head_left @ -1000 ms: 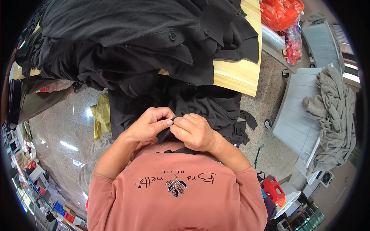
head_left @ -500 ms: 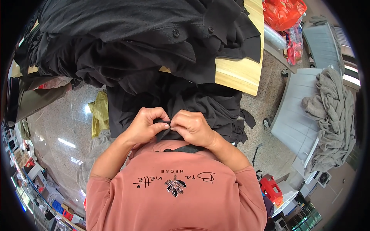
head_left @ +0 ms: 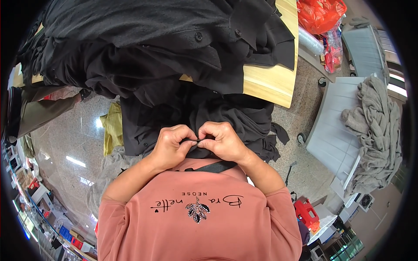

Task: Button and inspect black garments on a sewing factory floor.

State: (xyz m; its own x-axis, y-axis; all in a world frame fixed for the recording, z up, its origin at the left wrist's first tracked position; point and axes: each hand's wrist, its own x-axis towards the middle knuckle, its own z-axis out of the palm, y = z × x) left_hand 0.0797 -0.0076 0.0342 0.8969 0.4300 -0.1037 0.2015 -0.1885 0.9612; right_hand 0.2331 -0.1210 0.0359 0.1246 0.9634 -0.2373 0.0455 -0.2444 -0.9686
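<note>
My left hand (head_left: 170, 145) and my right hand (head_left: 222, 141) meet close to my chest, fingertips pinching the edge of a black garment (head_left: 191, 115) that hangs down from the wooden table (head_left: 265, 82). Both hands are closed on the dark fabric, knuckles up, thumbs nearly touching. A large heap of black shirts with buttons (head_left: 143, 39) covers most of the table above my hands.
A yellow cloth (head_left: 112, 126) hangs at the left of the black garment. A grey wheeled cart (head_left: 335, 126) with a grey fabric pile (head_left: 374, 126) stands at the right. Red plastic bags (head_left: 322, 15) lie at the top right. Polished stone floor lies at the left.
My hands have drawn slightly nearer to my chest and closer together, still pinching the black fabric. The garment bunches more under my fingers.
</note>
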